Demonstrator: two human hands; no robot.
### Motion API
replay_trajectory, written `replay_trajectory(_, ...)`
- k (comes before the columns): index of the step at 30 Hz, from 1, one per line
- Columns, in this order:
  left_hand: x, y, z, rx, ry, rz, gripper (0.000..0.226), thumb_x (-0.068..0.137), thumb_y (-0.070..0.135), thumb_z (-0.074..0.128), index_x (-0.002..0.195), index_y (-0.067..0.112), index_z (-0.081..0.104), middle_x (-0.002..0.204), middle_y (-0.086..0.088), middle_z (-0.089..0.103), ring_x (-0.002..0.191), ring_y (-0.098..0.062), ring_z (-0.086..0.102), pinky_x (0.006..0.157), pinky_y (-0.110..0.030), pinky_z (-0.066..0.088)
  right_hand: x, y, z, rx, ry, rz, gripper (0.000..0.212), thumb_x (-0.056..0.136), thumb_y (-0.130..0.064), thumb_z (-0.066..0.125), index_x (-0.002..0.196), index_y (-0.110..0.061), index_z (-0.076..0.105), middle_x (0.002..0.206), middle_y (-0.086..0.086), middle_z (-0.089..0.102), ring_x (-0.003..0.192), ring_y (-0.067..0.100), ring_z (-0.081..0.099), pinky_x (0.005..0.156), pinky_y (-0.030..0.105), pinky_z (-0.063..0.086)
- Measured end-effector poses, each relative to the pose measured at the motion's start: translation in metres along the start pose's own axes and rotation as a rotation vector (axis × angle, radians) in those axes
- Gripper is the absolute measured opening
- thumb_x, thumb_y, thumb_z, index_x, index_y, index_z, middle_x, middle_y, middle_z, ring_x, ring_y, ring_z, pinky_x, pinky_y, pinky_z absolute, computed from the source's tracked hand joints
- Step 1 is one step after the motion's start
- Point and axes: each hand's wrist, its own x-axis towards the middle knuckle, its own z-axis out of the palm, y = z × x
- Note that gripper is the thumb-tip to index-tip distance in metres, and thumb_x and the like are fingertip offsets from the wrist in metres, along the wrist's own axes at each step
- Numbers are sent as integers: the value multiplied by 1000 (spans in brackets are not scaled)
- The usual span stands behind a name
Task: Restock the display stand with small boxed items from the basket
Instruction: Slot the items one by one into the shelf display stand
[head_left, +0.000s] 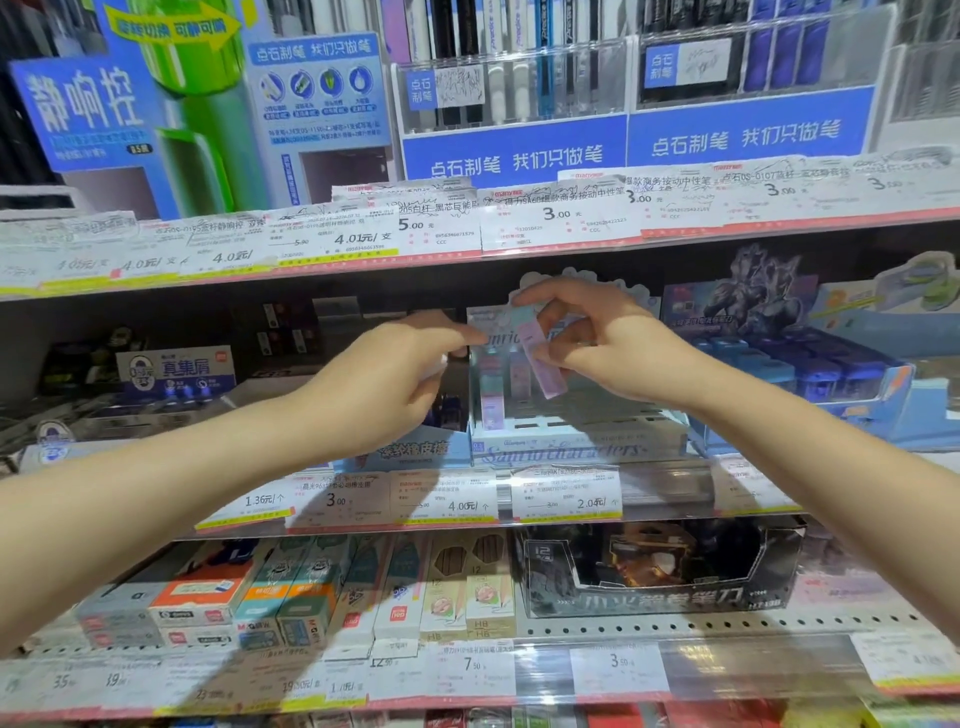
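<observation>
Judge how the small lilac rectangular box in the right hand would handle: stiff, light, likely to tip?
The small lilac rectangular box probably stays stiff: its edges look straight while the right hand pinches it. Likely light, since fingertips alone hold it tilted. Being narrow and tall, it may tip unless slotted into the pale tiered display stand.

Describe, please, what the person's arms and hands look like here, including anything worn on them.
Both forearms are bare up to the frame edges; no sleeves show. The left hand and right hand wear no gloves, and no rings, watch or bracelet are visible. The fingernails look short and unpainted, though the picture is somewhat blurred.
</observation>
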Motion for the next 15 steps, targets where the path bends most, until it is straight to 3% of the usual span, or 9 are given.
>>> replay_trajectory(2,1,3,0,64,-78,36,61,80,-8,46,134,21,47,57,14,41,53,-13,42,49,-12,34,2,8,6,0,86,2,36,84,-4,61,114,-21,54,94,3,54,77,19,57,67,10,44)
replay_trajectory(3,2,3,1,119,-117,43,66,80,-7,45,138,25,41,52,11,34,50,-11,37,46,-17,30,3,10,10,0,115,-2,34,83,-5,62,113,-18,53,93,2,52,77,18,56,65,6,42)
replay_trajectory(5,2,1,5,182,-157,59,71,81,-4,43,142,30,33,49,7,32,49,-10,35,48,-26,23,3,15,16,-5,140,-10,33,84,-4,61,114,-13,51,93,1,51,76,17,54,63,5,41)
replay_trajectory(7,2,-1,7,170,-162,76,70,81,-5,43,141,30,34,53,3,42,58,-23,42,52,-26,22,4,18,21,-16,139,-16,33,84,-3,60,114,-9,49,96,4,51,76,17,54,65,10,43)
replay_trajectory(8,2,-3,9,127,-152,82,69,81,-6,43,141,28,36,62,-4,53,74,-28,44,51,-23,22,4,20,23,-20,137,-19,33,84,-3,60,114,-9,49,97,5,52,77,18,55,67,14,44)
replay_trajectory(10,2,-6,11,69,-149,101,70,80,-8,42,141,26,36,83,-15,63,91,-9,44,54,-18,29,6,24,28,-19,139,-31,32,84,-2,60,113,-7,48,96,6,52,75,17,54,69,17,44)
replay_trajectory(12,4,-13,12,69,-203,87,73,80,-5,40,141,33,33,84,-15,66,69,-3,53,51,-15,35,7,28,31,-10,142,-36,31,83,-2,60,111,-7,49,91,4,51,71,13,52,65,11,43)
replay_trajectory(15,6,-21,14,86,-240,40,74,80,-3,39,141,38,30,92,-18,67,55,-16,46,51,-24,35,8,32,32,18,146,-31,29,83,-1,61,109,-8,50,84,-3,51,70,7,52,64,6,43)
